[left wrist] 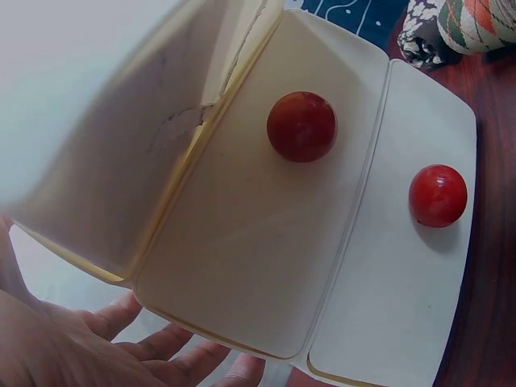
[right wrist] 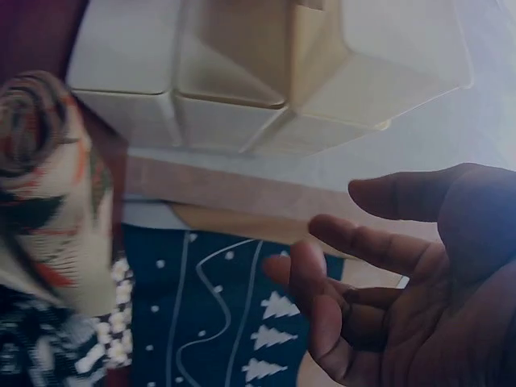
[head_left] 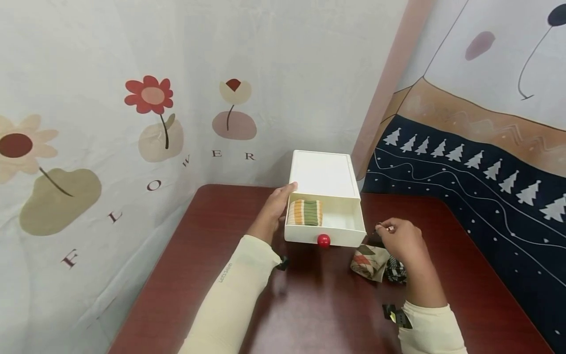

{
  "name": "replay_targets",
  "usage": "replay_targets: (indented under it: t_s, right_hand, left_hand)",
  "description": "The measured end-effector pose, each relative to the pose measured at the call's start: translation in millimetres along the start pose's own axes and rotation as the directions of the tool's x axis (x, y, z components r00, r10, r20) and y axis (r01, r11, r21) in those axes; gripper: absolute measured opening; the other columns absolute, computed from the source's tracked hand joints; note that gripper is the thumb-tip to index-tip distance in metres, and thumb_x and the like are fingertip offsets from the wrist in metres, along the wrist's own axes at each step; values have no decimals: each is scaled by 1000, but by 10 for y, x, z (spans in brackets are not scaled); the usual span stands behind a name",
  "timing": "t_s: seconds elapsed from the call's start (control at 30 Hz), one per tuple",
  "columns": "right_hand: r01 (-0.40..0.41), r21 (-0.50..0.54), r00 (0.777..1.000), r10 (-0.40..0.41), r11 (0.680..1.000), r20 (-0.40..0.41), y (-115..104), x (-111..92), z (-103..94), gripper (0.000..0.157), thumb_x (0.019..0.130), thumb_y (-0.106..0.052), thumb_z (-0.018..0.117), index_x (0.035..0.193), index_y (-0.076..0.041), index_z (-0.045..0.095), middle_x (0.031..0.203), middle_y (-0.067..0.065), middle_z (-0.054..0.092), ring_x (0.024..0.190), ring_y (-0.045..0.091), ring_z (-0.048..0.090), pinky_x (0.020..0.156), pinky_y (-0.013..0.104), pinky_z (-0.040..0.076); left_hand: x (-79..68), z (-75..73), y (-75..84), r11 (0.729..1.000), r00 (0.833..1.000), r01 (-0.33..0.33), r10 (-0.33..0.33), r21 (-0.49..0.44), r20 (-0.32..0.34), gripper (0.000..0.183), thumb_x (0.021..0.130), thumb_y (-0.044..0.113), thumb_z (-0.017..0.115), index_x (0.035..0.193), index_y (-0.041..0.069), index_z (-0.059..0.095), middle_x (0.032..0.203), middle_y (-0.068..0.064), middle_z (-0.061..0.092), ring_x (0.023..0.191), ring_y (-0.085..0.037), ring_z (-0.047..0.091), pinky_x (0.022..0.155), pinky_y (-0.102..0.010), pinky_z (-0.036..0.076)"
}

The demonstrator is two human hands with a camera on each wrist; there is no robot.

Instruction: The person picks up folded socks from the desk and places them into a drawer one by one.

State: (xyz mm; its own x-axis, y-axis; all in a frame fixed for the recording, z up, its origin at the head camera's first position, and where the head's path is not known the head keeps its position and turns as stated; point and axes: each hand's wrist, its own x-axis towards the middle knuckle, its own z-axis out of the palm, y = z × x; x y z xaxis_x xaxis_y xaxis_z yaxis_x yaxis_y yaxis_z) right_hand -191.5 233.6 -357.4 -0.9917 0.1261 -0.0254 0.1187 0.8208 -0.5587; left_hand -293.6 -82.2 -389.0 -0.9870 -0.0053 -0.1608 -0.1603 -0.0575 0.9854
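A white drawer unit [head_left: 325, 169] stands on the table, its top drawer [head_left: 345, 237] pulled out and its two lower drawers shut. Inside the open drawer, at the left, lies a rolled ribbed sock [head_left: 305, 212] striped yellow, white and green. My left hand [head_left: 276, 204] rests against the unit's left side, thumb at the top edge and fingers [left wrist: 189, 363] along the side. Off the unit's right side, my right hand [head_left: 403, 238] hovers with loosely bent fingers, holding nothing in the right wrist view. Below it lie a rolled argyle sock [head_left: 368, 263] and a black-and-white patterned roll [head_left: 395, 270].
Red round knobs [left wrist: 438, 196] stick out from the drawer fronts. The dark red table [head_left: 212, 221] reaches back to a printed flower curtain [head_left: 190, 88]. A navy cloth with white trees [head_left: 468, 187] hangs along the right side.
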Motion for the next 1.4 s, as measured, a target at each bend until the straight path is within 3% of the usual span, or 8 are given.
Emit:
replay_targets:
  t_s: [0.17, 0.37, 0.43, 0.57, 0.87, 1.13, 1.27, 1.4]
  right_hand:
    - [-14, -52, 994, 20, 999, 107, 136, 0, 89, 51, 111, -37, 57, 141, 3, 66, 136, 39, 66, 100, 42, 76, 85, 57, 59]
    - [-9, -46, 981, 17, 999, 194, 282, -75, 216, 56, 110, -42, 59, 137, 6, 65, 105, 28, 75, 61, 22, 74, 75, 48, 58]
    - [-13, -31, 978, 19, 999, 208, 322, -101, 267, 57, 110, -41, 59, 139, 8, 63, 108, 30, 75, 57, 19, 73, 68, 44, 58]
    - [-18, -1, 975, 18, 1000, 221, 379, -141, 353, 61, 110, -37, 58, 148, 10, 55, 127, 42, 68, 55, 22, 74, 58, 39, 57]
    - [-71, 55, 963, 54, 996, 265, 438, -177, 512, 63, 111, -26, 56, 166, -1, 39, 153, 50, 43, 52, 24, 73, 51, 39, 61]
    - [-129, 155, 950, 78, 979, 302, 492, -159, 637, 69, 112, -26, 55, 171, -3, 26, 153, 53, 41, 53, 25, 72, 51, 40, 62]
    - [-132, 158, 956, 83, 979, 283, 475, -159, 690, 71, 111, -26, 56, 171, -2, 24, 151, 55, 39, 52, 24, 71, 50, 39, 61]
    - [-136, 123, 961, 101, 983, 258, 453, -133, 736, 71, 111, -25, 56, 170, -2, 26, 151, 56, 38, 50, 24, 71, 49, 37, 61]
  left_hand:
    - [-28, -16, 25, 1000, 1000, -15, 15, -9, -1, 77, 102, 59, 65, 161, 13, 49, 88, 5, 70, 76, -7, 63, 66, -24, 43]
    - [-42, -29, 26, 1000, 1000, 7, -7, 5, -7, 77, 101, 60, 66, 161, 14, 50, 92, 2, 71, 82, -11, 66, 78, -30, 48]
    - [-43, -29, 26, 1000, 1000, 12, -12, 15, -8, 78, 101, 62, 65, 161, 15, 50, 96, 2, 71, 88, -13, 65, 82, -33, 48]
    - [-38, -28, 16, 1000, 1000, 12, -12, 24, -13, 79, 99, 64, 65, 161, 16, 50, 104, -1, 72, 96, -15, 65, 87, -35, 47]
    - [-39, -17, -27, 1000, 1000, 15, -14, 26, -14, 80, 99, 64, 66, 161, 17, 50, 112, -4, 73, 98, -15, 64, 86, -35, 47]
    - [-49, -10, -7, 1000, 1000, 10, -10, 26, -9, 80, 99, 65, 65, 161, 17, 49, 107, -2, 73, 96, -16, 65, 87, -35, 46]
    - [-55, -10, 2, 1000, 1000, 11, -10, 29, -13, 80, 99, 65, 65, 162, 17, 50, 115, -5, 74, 103, -18, 64, 89, -37, 46]
    - [-52, -16, 4, 1000, 1000, 7, -6, 26, -12, 79, 99, 65, 65, 161, 18, 50, 109, -2, 75, 96, -15, 66, 85, -34, 47]
